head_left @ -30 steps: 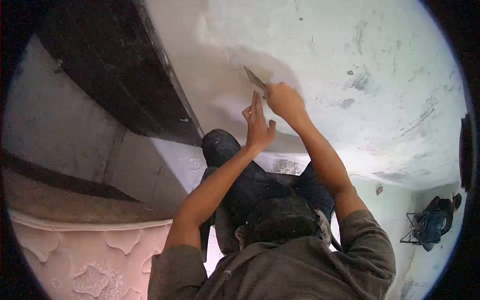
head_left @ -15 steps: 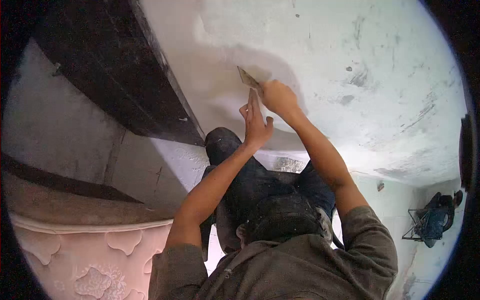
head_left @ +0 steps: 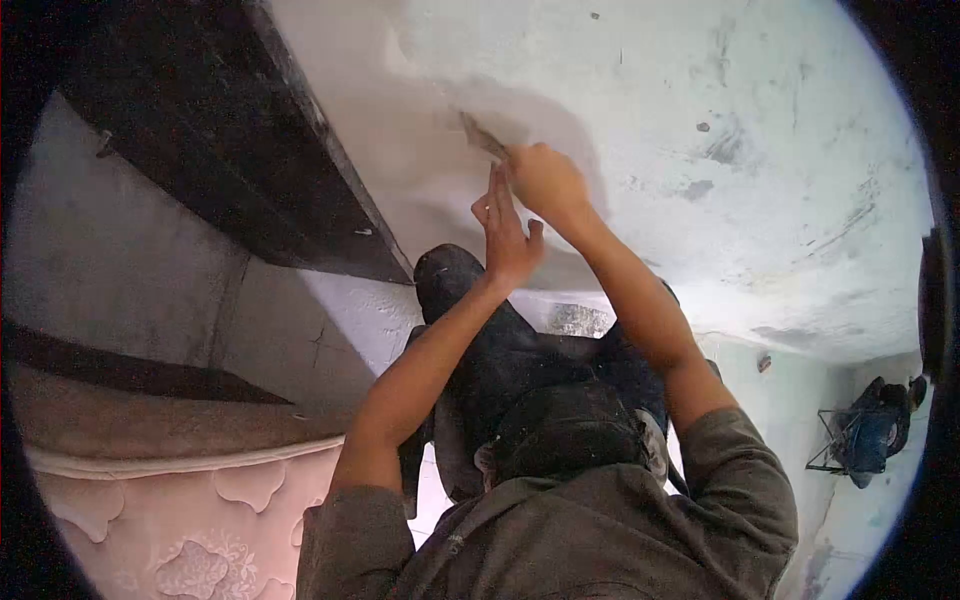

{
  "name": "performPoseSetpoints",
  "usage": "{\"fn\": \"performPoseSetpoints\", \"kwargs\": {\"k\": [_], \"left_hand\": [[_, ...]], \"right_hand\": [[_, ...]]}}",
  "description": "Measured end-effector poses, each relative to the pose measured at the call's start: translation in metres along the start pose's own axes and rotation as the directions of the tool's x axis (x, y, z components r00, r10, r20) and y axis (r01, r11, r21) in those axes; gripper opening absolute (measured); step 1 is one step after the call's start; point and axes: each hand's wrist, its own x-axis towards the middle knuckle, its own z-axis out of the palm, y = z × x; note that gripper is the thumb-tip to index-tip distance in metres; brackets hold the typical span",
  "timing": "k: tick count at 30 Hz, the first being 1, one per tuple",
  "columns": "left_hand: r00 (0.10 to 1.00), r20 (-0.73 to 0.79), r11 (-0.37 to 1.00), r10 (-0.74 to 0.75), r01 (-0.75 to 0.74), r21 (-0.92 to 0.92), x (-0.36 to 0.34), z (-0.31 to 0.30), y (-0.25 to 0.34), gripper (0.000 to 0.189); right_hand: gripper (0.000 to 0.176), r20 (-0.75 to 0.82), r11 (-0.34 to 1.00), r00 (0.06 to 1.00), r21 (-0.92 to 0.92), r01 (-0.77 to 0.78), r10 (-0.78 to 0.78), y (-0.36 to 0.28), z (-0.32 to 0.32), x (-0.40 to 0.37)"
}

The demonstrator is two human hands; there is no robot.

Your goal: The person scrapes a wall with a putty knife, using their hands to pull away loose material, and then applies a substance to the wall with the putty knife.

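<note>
My right hand [head_left: 548,185] is wrapped around the handle of a putty knife [head_left: 480,135], its blade slanting up and left against the wall. Around the blade, the pale wall [head_left: 640,110] has a smooth, darker grey-beige area. Just below the knife is my left hand [head_left: 508,232], open, with fingers stretched upward and thumb apart. Its fingertips come right up to the knife near my right hand. The blade is somewhat blurred by motion.
A dark wooden board or frame [head_left: 200,120] runs diagonally along the left. Below it lies a pink patterned mattress [head_left: 200,530]. My knees [head_left: 450,285] are close to the wall's lower edge. A dark blue chair-like object [head_left: 865,435] stands far right.
My right hand and the putty knife have moved slightly up and left across the wall. My left hand has shifted a little the same way, staying beside the knife.
</note>
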Motion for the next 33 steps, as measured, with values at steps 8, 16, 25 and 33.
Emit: {"fn": "performPoseSetpoints", "kwargs": {"k": [8, 16, 25, 33], "left_hand": [[0.998, 0.028, 0.999, 0.049, -0.048, -0.022, -0.001, -0.002, 0.01, 0.088], [0.864, 0.456, 0.96, -0.213, 0.097, 0.264, 0.004, 0.0, -0.002, 0.069], [0.83, -0.035, 0.483, -0.557, 0.358, 0.799, -0.01, -0.022, -0.199, 0.082], [0.082, 0.547, 0.113, -0.833, 0.993, 0.023, 0.01, -0.071, -0.129, 0.076]], "right_hand": [[0.022, 0.002, 0.999, 0.999, 0.035, -0.041, 0.041, -0.009, -0.018, 0.0], [0.027, 0.032, 0.996, 0.998, 0.075, -0.053, 0.05, 0.004, -0.006, 0.002], [0.034, -0.011, 0.991, 0.995, 0.089, -0.095, 0.096, 0.004, -0.012, -0.008], [0.033, -0.015, 0.992, 0.997, 0.107, -0.073, 0.075, 0.014, 0.002, -0.008]]}}
